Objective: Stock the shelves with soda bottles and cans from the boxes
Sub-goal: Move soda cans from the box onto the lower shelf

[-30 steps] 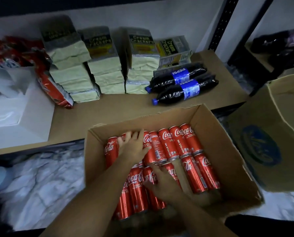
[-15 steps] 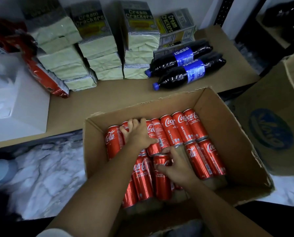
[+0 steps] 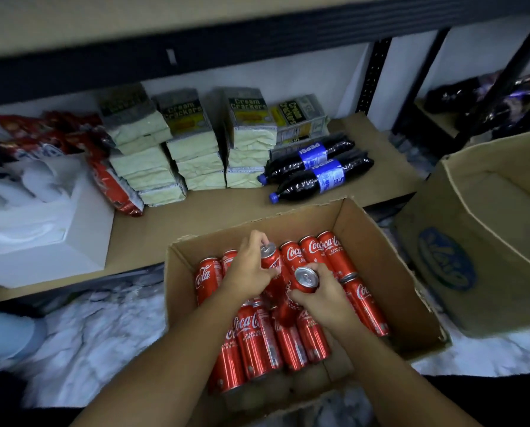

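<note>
Head cam: left hand (image 3: 247, 270) is curling its grip round one can (image 3: 271, 258), right hand (image 3: 327, 295) gripping a second can (image 3: 306, 278), both tipping up out of the box (image 3: 377, 263) at 6 o'clock, probably for standing upright on the shelf (image 3: 214, 212) at 12.

Dim light. White wall (image 3: 319, 80) behind black metal rack upright (image 3: 374, 75); brown shelf board (image 3: 196, 211); white marbled floor (image 3: 97, 334).
</note>
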The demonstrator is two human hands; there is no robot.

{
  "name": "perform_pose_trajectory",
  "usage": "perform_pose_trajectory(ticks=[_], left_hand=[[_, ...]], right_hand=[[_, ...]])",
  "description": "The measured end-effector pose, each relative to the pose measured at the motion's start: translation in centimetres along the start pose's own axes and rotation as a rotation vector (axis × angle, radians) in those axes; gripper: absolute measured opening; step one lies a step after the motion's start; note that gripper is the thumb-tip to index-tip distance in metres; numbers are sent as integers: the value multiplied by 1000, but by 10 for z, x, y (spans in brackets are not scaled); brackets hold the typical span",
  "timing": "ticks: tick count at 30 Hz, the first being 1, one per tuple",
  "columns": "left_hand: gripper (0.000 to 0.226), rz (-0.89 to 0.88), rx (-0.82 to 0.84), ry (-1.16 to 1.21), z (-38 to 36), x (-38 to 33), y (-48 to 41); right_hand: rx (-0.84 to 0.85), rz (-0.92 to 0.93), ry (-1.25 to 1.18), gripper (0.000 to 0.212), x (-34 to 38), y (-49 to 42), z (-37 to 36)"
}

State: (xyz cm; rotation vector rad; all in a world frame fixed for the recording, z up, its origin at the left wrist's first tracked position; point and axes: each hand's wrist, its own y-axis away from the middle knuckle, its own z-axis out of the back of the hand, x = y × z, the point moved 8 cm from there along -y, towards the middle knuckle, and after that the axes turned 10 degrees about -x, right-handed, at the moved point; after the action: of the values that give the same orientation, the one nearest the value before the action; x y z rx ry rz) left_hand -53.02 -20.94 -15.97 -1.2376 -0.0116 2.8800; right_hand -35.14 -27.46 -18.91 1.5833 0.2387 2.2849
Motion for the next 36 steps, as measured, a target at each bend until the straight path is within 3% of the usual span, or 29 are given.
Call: perform_pose_trajectory(ticks=[8, 16, 20, 30, 36], left_hand=[[56, -74, -23, 170, 91, -96, 31], [60, -269, -218, 296, 192, -196, 61], [61, -388, -283, 340, 230, -244, 69], [61, -569, -438, 441, 301, -354, 16], [58, -577, -499, 423, 310, -373, -67]], right_hand=[[-226, 288, -179, 51, 119, 44, 60], [-219, 589, -287, 48, 239, 98, 103], [-296, 744, -300, 53, 291, 110, 128], [-311, 877, -421, 49, 417, 86, 186], [-343, 855, -314, 53, 472, 16, 192]])
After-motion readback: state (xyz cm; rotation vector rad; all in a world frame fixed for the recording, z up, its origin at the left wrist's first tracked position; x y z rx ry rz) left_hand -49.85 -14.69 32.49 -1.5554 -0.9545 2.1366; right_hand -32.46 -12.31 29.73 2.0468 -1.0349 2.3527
